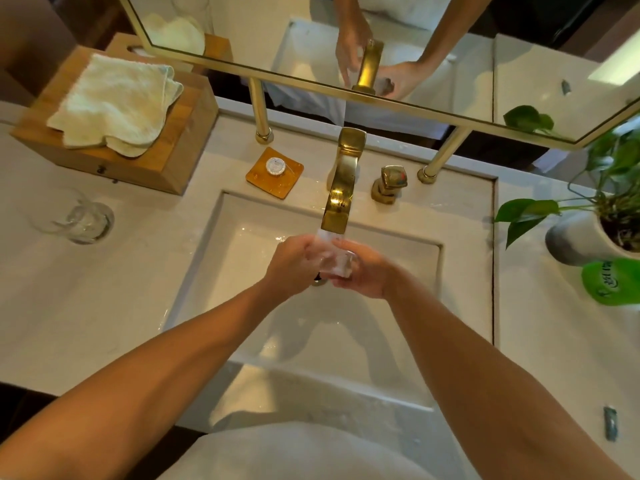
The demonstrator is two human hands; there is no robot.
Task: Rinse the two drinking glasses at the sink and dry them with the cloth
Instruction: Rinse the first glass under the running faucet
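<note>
A small clear drinking glass (337, 263) is held between both hands above the middle of the basin, just below the spout. The left hand (294, 263) is curled round its left side with the fingers closed on the wall, and the right hand (367, 271) is cupped round its right side and underside, fingers likewise wrapped against it. The long axis of the glass seems to be tilted up and away toward the spout, but the glass is blurred and largely covered, so which end is the mouth cannot be told. A thin stream of water is seen falling from the brushed gold faucet (341, 188) onto the top of the glass. The hands and glass are framed by the white rectangular sink (211, 268), which is set into a pale stone countertop (104, 306). A second clear drinking glass (85, 220) is stood upright on the countertop well to the left of the basin. Further left and back, a cream terry cloth (114, 102) is laid folded on a wooden box (166, 168). An amber square soap dish (274, 172) is placed left of the faucet, a gold tap handle (389, 183) just right of it, and a leafy potted plant (606, 202) at the far right.
</note>
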